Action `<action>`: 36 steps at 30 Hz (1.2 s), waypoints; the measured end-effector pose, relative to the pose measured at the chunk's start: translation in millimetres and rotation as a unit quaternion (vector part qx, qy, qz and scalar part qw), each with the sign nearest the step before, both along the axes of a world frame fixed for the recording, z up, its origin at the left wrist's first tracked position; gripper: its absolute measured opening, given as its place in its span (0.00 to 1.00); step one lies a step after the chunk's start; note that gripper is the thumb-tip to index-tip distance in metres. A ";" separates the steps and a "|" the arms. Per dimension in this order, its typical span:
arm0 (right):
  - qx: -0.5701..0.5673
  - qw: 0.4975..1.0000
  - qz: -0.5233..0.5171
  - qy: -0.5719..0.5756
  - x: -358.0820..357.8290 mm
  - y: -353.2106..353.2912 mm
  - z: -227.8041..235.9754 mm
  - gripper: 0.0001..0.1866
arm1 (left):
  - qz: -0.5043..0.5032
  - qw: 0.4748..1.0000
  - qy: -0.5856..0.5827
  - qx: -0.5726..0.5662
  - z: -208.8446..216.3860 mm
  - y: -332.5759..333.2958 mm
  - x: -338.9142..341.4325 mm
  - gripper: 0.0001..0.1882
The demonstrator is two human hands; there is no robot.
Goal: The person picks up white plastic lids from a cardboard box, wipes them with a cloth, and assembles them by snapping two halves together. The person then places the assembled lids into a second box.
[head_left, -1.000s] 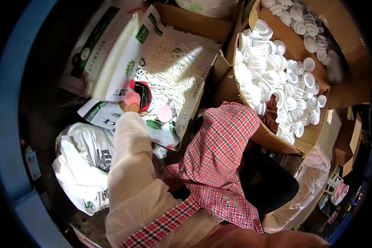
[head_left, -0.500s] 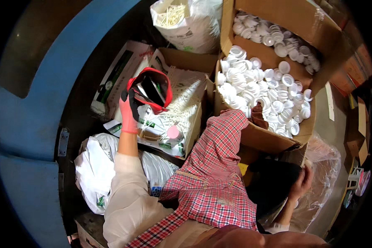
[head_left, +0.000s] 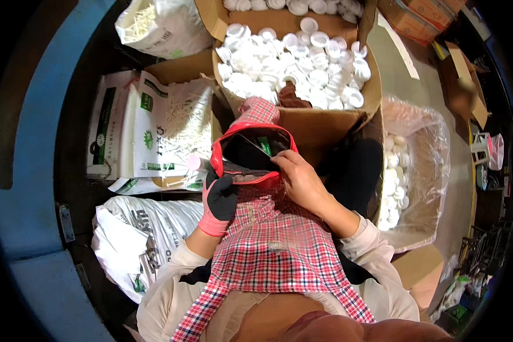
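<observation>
A red zip pouch with a dark lining rests over my lap, its mouth gaping. My left hand, in a pink glove with dark fingers and palm, is closed on the pouch's left side. At the right rim my bare right hand has its fingers bent over the edge; whether they also pinch something inside is hidden. Within the pouch a small green item and a thin pale edge show, too partial to name. Beneath it lies the red checked apron that I wear.
Ahead stands a cardboard box of white plastic caps with a brown cloth. A carton of thin white sticks is at left, near white sacks. Right, a plastic-lined box holds white round pieces. Blue panels bound the far left.
The pouch has come from above the stick carton to my lap in my left hand. My right hand has moved from the lower right to the pouch's rim. The view has shifted right.
</observation>
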State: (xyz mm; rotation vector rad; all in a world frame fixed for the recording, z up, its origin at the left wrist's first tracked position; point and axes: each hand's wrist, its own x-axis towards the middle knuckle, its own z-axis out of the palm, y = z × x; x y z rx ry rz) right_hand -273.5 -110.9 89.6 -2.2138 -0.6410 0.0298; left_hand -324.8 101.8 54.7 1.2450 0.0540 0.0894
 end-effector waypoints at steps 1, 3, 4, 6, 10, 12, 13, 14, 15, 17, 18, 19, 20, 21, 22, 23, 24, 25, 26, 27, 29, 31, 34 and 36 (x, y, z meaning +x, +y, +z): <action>0.001 1.000 0.006 0.013 -2.1 -3.6 -9.2 0.21 | 0.021 0.997 -0.004 0.079 4.6 -5.9 -2.5 0.20; 0.013 0.999 0.029 -0.007 1.6 -6.6 -12.1 0.18 | -0.026 0.999 0.029 -0.015 11.3 -6.7 2.5 0.21; 0.026 0.999 0.040 0.003 6.5 -5.4 -8.1 0.18 | -0.048 0.994 0.044 -0.082 9.4 -1.4 6.4 0.22; 0.035 0.997 0.055 0.031 16.9 -4.3 -5.3 0.17 | -0.072 0.992 0.050 -0.090 1.1 7.8 12.9 0.23; 0.046 0.998 0.037 0.016 23.9 1.2 -14.0 0.18 | -0.097 0.988 0.046 -0.108 -6.0 15.0 22.6 0.25; 0.042 0.997 0.020 0.059 26.6 1.5 -15.5 0.18 | -0.085 0.992 0.033 -0.088 0.7 7.9 23.3 0.25; 0.039 0.996 0.012 0.082 27.2 1.6 -16.2 0.18 | -0.079 0.993 0.028 -0.079 0.8 6.4 22.9 0.25; 0.033 0.997 0.012 0.075 26.6 1.8 -18.6 0.18 | -0.086 0.995 0.025 -0.053 -0.3 8.8 22.3 0.26; 0.028 0.997 0.012 0.067 26.5 1.8 -20.5 0.18 | -0.087 0.994 0.037 -0.062 -4.5 11.5 21.3 0.26; 0.033 0.998 0.010 0.055 27.8 1.2 -23.7 0.17 | -0.088 0.991 0.060 -0.082 -16.5 15.7 18.7 0.25; 0.045 0.998 0.009 0.052 29.7 1.5 -24.6 0.17 | -0.091 0.991 0.054 -0.083 -15.4 15.6 19.7 0.25; 0.057 0.997 0.007 0.049 30.9 2.2 -25.9 0.17 | -0.094 0.991 0.048 -0.085 -14.5 14.4 21.3 0.25; 0.070 0.996 -0.006 0.058 31.4 3.5 -28.8 0.17 | -0.097 0.991 0.042 -0.086 -13.1 12.6 22.9 0.25; 0.082 0.994 -0.017 0.066 32.3 5.2 -31.7 0.17 | -0.088 0.991 0.042 -0.095 -8.2 8.8 23.9 0.24; 0.095 0.992 -0.028 0.075 32.9 6.7 -33.1 0.17 | -0.078 0.991 0.043 -0.104 -1.5 3.8 24.9 0.23; 0.093 0.992 -0.035 0.078 31.4 8.1 -32.9 0.16 | -0.069 0.990 0.043 -0.113 3.7 1.9 25.9 0.22; 0.090 0.992 -0.041 0.080 29.1 9.7 -30.9 0.16 | -0.063 0.994 0.045 -0.078 5.6 2.8 28.0 0.20; 0.087 0.992 -0.046 0.082 26.9 11.1 -28.9 0.16 | -0.057 0.996 0.047 -0.043 6.9 4.5 30.4 0.19; 0.079 0.994 -0.046 0.066 25.3 12.3 -26.8 0.15 | -0.051 0.997 0.049 -0.008 8.8 5.6 32.5 0.17; 0.071 0.995 -0.046 0.052 23.0 13.0 -24.5 0.15 | -0.048 0.997 0.025 0.051 14.7 5.5 33.7 0.16; 0.064 0.997 -0.042 0.020 19.3 15.1 -22.6 0.14 | -0.040 0.994 0.017 0.096 27.7 3.5 35.3 0.12; 0.066 0.997 -0.033 -0.017 17.8 16.5 -20.4 0.13 | -0.037 0.997 0.038 0.063 31.8 2.1 36.4 0.11; 0.093 0.992 -0.034 0.082 17.7 11.6 -16.3 0.11 | -0.045 0.997 0.053 0.024 24.1 2.1 34.7 0.10; 0.105 0.979 -0.043 0.172 20.3 5.1 -14.8 0.10 | -0.050 0.997 0.062 0.018 14.7 3.7 31.5 0.10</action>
